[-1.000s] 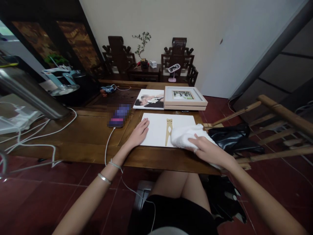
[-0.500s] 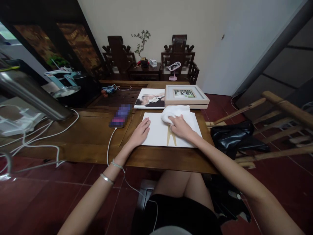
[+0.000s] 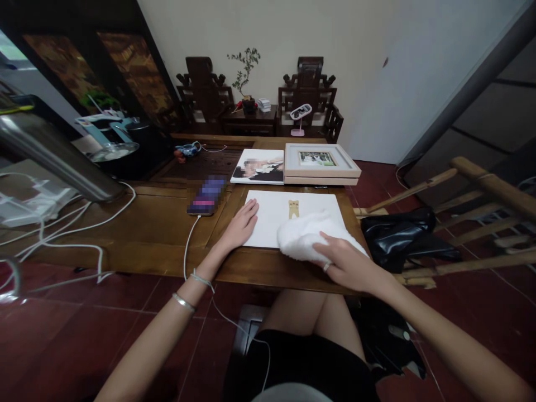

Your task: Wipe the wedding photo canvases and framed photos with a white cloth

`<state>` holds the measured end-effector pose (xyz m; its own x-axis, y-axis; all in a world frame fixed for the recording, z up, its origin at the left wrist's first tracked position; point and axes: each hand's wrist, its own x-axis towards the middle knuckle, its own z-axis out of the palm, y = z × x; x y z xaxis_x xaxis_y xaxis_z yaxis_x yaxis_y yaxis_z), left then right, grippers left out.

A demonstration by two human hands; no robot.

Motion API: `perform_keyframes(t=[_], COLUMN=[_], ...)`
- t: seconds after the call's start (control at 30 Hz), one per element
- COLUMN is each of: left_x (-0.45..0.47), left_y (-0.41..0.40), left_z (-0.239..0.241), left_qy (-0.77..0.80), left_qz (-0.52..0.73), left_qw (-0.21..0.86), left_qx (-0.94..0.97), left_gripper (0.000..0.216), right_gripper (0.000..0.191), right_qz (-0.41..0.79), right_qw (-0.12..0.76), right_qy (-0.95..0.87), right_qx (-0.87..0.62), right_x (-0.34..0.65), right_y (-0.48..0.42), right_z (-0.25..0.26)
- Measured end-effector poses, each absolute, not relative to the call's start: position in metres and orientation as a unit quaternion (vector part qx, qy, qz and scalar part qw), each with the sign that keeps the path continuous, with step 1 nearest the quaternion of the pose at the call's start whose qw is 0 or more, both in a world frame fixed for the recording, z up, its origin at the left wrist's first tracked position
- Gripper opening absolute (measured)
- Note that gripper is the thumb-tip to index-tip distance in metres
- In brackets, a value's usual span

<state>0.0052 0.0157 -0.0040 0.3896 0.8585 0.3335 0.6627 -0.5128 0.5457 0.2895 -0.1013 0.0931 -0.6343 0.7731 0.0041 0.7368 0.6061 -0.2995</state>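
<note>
We saw the right hand [image 3: 345, 263], clamped on the cloth [image 3: 301, 235], drawn back to the board [image 3: 271, 212]'s near edge, seemingly one wiping stroke; the left hand [image 3: 240, 224] lay flat.

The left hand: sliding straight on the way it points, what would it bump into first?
Beyond the white board it touches, the left hand would probably meet the photo panel, though depth is unclear.

A phone [image 3: 206, 196] with a cable [image 3: 185, 259] lies on the worktop [image 3: 146, 223], while beyond it a potted plant [image 3: 249, 104] stands between two chairs [image 3: 310, 84].
</note>
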Motion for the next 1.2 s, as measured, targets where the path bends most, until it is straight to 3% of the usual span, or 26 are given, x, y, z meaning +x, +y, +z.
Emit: perform_keyframes(t=[0.17,0.33,0.53,0.8,1.2], left_x=[0.006,0.006,0.006,0.006,0.006], left_y=[0.016,0.017,0.017,0.017,0.016], left_z=[-0.004,-0.006,-0.006,-0.005,-0.004], left_qy=[0.468,0.468,0.465,0.467,0.467], left_qz=[0.297,0.296,0.304,0.305,0.299], left_qw=[0.159,0.157,0.160,0.167,0.163], left_qx=[0.817,0.818,0.816,0.813,0.816], left_gripper=[0.050,0.049,0.050,0.051,0.051], right_gripper=[0.024,0.027,0.027,0.037,0.023], right_qz=[0.045,0.036,0.061,0.022,0.065], right_qw=[0.107,0.159,0.137,0.040,0.067], right_qy=[-0.833,-0.789,-0.827,-0.899,-0.847], right_qx=[-0.540,-0.592,-0.542,-0.435,-0.524], right_x=[0.319,0.321,0.274,0.216,0.305], right_y=[-0.053,-0.002,0.033,0.040,0.022], right_z=[0.079,0.080,0.090,0.096,0.101])
